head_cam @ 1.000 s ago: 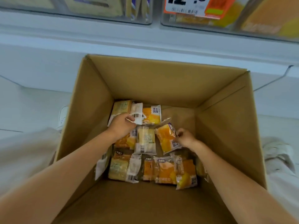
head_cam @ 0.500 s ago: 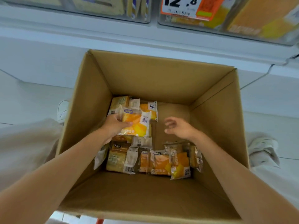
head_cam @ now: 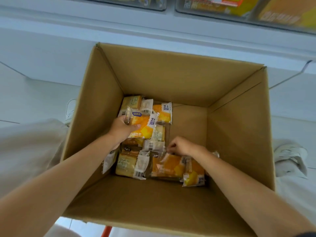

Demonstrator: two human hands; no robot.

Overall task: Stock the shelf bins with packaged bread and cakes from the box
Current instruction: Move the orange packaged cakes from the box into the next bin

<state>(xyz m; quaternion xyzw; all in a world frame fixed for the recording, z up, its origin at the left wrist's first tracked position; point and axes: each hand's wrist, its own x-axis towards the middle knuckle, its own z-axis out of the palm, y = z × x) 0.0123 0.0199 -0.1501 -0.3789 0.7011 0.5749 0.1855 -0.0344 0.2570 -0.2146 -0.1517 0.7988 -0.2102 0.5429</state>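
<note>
An open cardboard box [head_cam: 236,117] holds several yellow and orange bread packets on its bottom. My left hand [head_cam: 119,130] grips one yellow packet [head_cam: 145,124], lifted a little above the others at the box's left. My right hand [head_cam: 183,146] is lower, at the middle of the box, its fingertips pinching the top edge of an orange packet [head_cam: 168,165] that lies in the front row. Clear shelf bins [head_cam: 248,9] with yellow packs run along the top of the view.
The white shelf ledge [head_cam: 153,31] stands just behind the box. The bare box floor [head_cam: 188,120] shows at the back right. My trouser legs and shoes [head_cam: 289,156] flank the box on both sides. An orange bar [head_cam: 106,231] shows under the box's front edge.
My right hand dropped from an open pose above the packets down onto the front-row orange packet and pinched it. My left hand kept hold of its yellow packet.
</note>
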